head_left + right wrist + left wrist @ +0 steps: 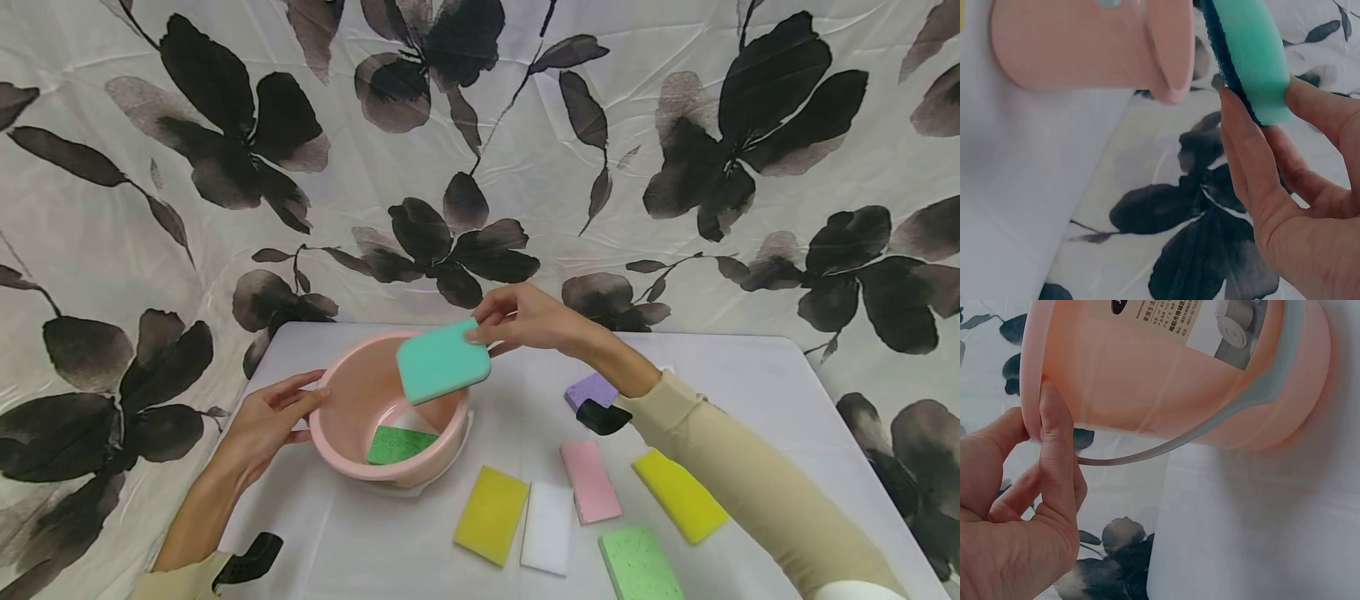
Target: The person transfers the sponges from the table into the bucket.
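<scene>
A pink bucket (337,412) stands at the left of the table, its rim pinched between the thumb and fingers of my left hand (266,423). Inside it lies a green sponge (401,446). Above the bucket's opening, my right hand (534,317) holds a turquoise sponge (441,363) by one end, thumb on the near face. In the right wrist view the sponge (1257,59) shows a dark blue scouring layer on its other side. The left wrist view shows the bucket's grey handle (1210,422) hanging down its side and a printed label (1166,322).
Several sponges lie on the white table (390,542): purple (588,390), pink (590,482), white (546,528), light green (640,564), a dark yellow one (491,515) and a bright yellow one (680,496). A flowered cloth (585,208) hangs behind.
</scene>
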The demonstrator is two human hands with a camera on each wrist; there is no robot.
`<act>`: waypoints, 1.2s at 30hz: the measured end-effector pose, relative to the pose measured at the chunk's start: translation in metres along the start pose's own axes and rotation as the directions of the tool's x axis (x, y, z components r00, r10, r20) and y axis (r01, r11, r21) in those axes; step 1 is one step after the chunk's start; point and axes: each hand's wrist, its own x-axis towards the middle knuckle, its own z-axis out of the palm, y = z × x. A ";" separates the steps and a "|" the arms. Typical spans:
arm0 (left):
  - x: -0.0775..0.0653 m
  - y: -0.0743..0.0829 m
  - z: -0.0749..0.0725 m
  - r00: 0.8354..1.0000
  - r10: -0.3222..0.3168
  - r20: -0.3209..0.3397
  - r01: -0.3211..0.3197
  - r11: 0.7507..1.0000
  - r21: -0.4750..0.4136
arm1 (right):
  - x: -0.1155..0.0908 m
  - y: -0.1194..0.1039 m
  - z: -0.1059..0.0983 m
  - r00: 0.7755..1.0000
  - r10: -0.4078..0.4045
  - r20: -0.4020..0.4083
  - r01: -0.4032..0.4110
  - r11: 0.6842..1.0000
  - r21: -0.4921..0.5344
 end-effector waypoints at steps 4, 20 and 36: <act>0.000 0.000 0.000 1.000 0.007 0.002 -0.007 1.000 -0.011 | 0.008 0.000 0.010 1.000 0.006 -0.011 -0.006 1.000 -0.007; 0.000 0.000 0.000 1.000 0.008 0.006 -0.008 1.000 -0.009 | 0.033 0.005 0.047 0.999 0.016 -0.046 -0.020 0.996 -0.084; -0.002 0.002 0.001 1.000 -0.014 -0.003 0.014 1.000 -0.002 | 0.049 0.006 0.078 0.997 -0.046 -0.066 0.029 0.968 -0.248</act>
